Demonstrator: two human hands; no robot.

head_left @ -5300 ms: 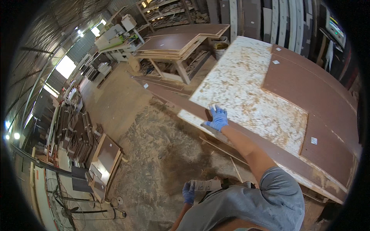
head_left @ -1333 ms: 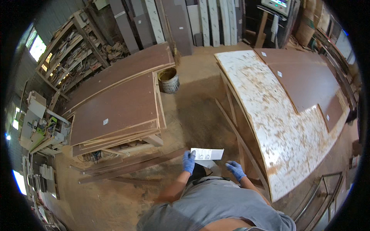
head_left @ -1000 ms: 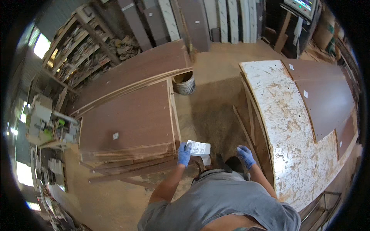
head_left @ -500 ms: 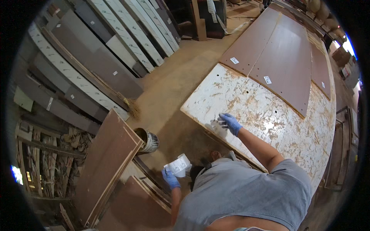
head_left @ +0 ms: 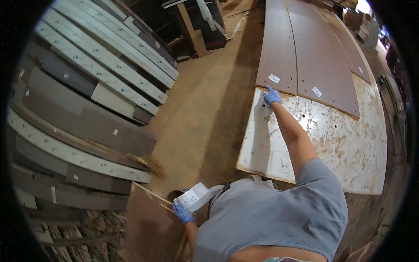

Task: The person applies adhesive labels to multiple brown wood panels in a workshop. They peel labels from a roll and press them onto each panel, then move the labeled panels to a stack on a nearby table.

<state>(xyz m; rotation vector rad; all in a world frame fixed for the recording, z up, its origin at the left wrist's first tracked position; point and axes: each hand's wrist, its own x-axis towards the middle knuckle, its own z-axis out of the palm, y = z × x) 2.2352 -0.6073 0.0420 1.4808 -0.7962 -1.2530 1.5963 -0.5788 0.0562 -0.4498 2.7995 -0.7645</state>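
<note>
Long brown panels lie side by side on a scuffed white board. My right hand, in a blue glove, reaches out over the board and grips the near edge of the left brown panel; its fingertips are partly hidden. A small white label is on that panel just beyond my hand, and another label marks the middle brown panel. Low at my left side, my gloved left hand is closed around a white roll of labels, its loose strip trailing toward my body.
Grey boards and white patterned planks are stacked along the left. A straw broom lies against them. Brown sheets lean close to my left hand, with a bucket partly hidden behind it. Wood scraps fill the lower left.
My right hand has moved forward from above the white board to the left panel's near edge. My left hand still holds the label roll. The whole view has turned.
</note>
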